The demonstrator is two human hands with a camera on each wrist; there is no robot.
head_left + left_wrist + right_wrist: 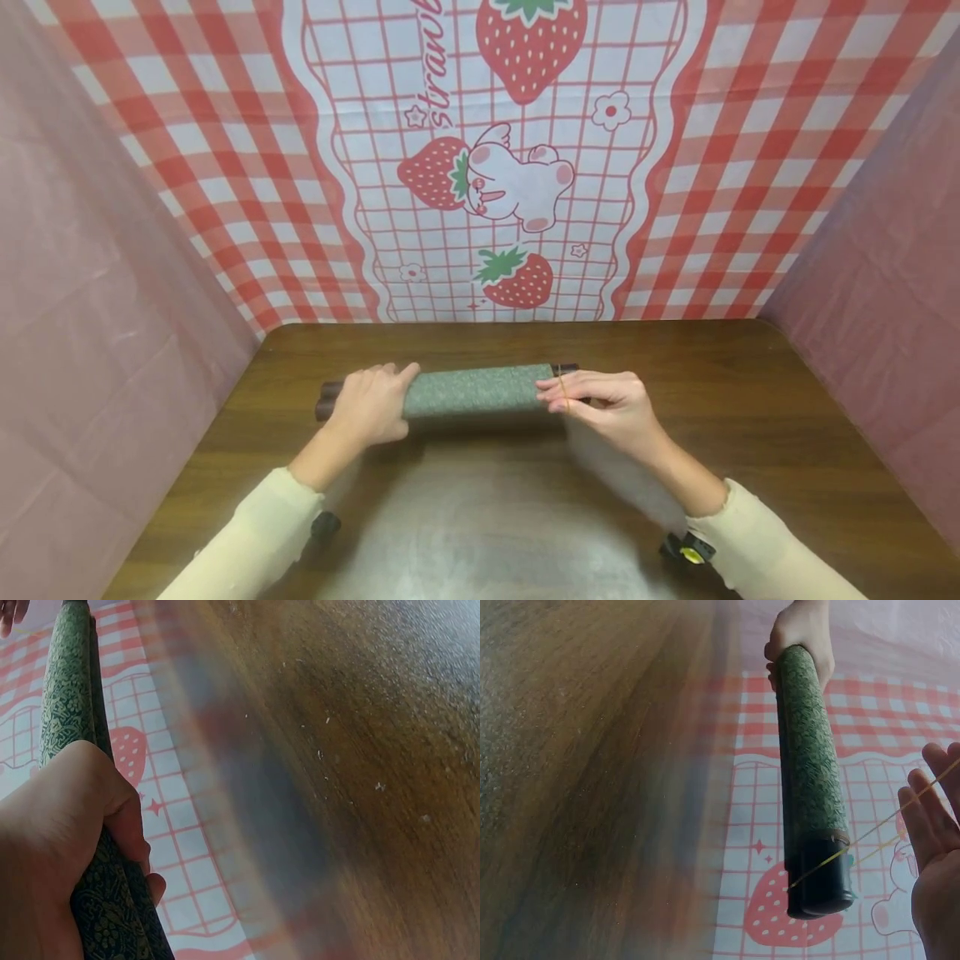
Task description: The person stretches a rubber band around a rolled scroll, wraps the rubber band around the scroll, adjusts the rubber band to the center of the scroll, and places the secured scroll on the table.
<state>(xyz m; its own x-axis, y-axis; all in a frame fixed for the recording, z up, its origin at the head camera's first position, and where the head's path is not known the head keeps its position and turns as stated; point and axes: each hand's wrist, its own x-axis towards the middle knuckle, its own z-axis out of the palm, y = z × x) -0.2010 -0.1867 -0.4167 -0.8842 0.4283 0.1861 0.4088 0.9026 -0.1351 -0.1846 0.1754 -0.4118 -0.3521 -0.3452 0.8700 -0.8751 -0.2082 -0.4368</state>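
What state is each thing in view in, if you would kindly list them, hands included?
Left hand: wrapped around the green scroll
Right hand: fingers mostly straight, holding the yellow band stretched
Green scroll: rolled up, raised off the table
Yellow band: around the scroll's dark end, pulled taut
Strawberry-print cloth: hung up behind the table

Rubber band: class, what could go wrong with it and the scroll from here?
1. The band is stretched taut from the scroll's dark end to the right hand, so it might slip off or snap back at the fingers.
2. The left hand grips the scroll near its other end, so the banded end could swing or tilt under the pull.
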